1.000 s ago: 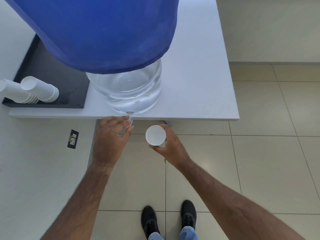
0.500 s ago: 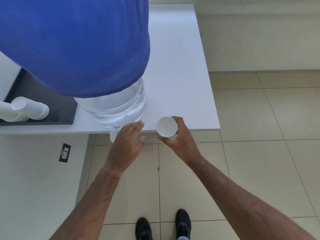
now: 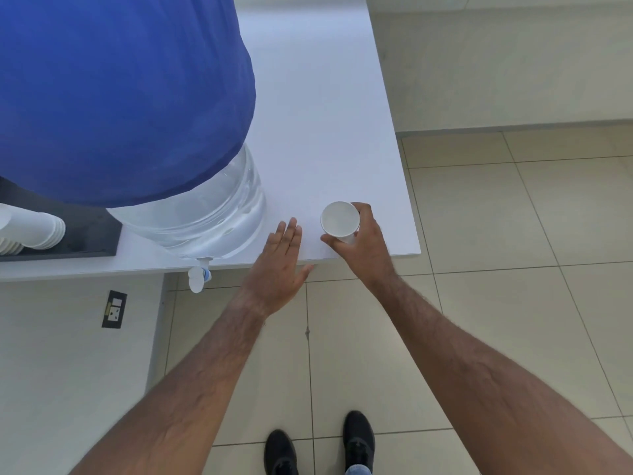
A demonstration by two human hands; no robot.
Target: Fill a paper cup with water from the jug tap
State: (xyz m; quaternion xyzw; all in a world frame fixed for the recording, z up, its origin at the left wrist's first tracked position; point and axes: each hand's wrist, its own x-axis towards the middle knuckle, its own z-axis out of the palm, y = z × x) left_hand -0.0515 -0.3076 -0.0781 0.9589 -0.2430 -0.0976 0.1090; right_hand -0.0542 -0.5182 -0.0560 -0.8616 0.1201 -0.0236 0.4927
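- Right hand (image 3: 361, 248) was clamped round the paper cup (image 3: 339, 219), fingers curled about its wall and thumb on the near side, holding it upright with its mouth facing up.
- Whether the cup already stood on the tabletop (image 3: 318, 114) or hung just above it near the front edge, I could not tell; nor could I make out water inside, since the interior only showed white.
- Left hand (image 3: 279, 269) was spread flat with the fingers together and extended, holding nothing, its fingertips over the tabletop edge just beside the cup.
- Off to the left of that hand, the jug tap (image 3: 198, 277) stuck out beyond the tabletop edge, white with a blue collar, with no hand on it and nothing running from it that I could see.
- Above the tap sat the clear jug (image 3: 205, 214), its upper part under a blue cover (image 3: 113, 97); a stack of spare cups (image 3: 34, 228) lay on a dark tray (image 3: 92, 231) further left.
- As I judged it, the step was setting the cup down, so the thing to do well was to keep it level, lower it onto the flat surface well in from the edge, and loosen the fingers only once the base sat firm.
- Squeezing thin paper walls too hard would likely buckle them and spill whatever was inside.
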